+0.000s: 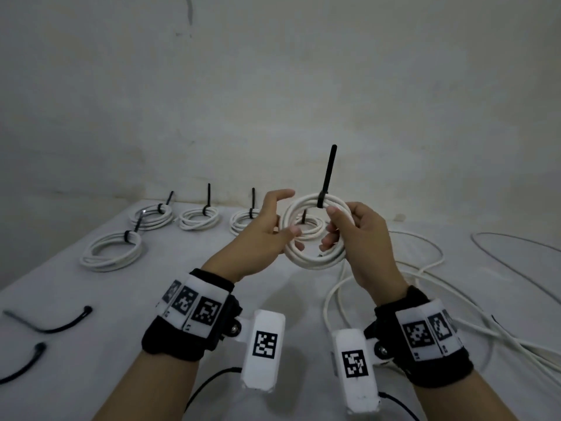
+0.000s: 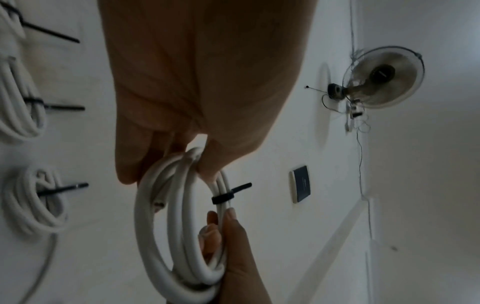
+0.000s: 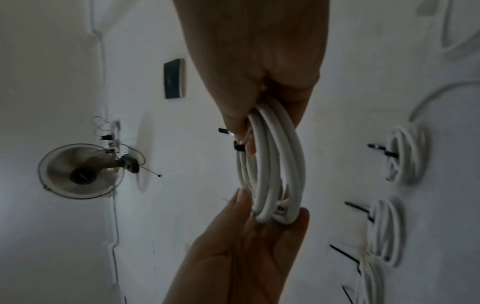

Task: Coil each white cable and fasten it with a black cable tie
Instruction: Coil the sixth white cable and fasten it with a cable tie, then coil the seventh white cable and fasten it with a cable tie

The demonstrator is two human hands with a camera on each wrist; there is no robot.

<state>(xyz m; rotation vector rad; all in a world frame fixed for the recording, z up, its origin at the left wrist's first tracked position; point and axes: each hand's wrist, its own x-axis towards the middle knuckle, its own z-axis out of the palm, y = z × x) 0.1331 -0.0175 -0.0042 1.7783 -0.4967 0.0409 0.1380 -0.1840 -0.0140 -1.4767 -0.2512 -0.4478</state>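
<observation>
A white cable coil (image 1: 315, 259) is held upright above the table between both hands. A black cable tie (image 1: 326, 180) wraps its top, and the tie's tail sticks straight up. My left hand (image 1: 294, 237) pinches the coil's left side between thumb and lower fingers, with the index finger stretched out above. My right hand (image 1: 331, 229) grips the right side, thumb near the tie and fingers curled through the ring. The left wrist view has the coil (image 2: 179, 226) and tie (image 2: 223, 198) between the two hands. In the right wrist view the coil (image 3: 272, 164) is seen edge-on.
Several tied coils lie in a row at the back of the white table (image 1: 212, 284), from the nearest one (image 1: 110, 250) at the left to one (image 1: 309, 227) behind the held coil. Two loose black ties (image 1: 51, 322) lie front left. Uncoiled white cables (image 1: 425, 284) sprawl at the right.
</observation>
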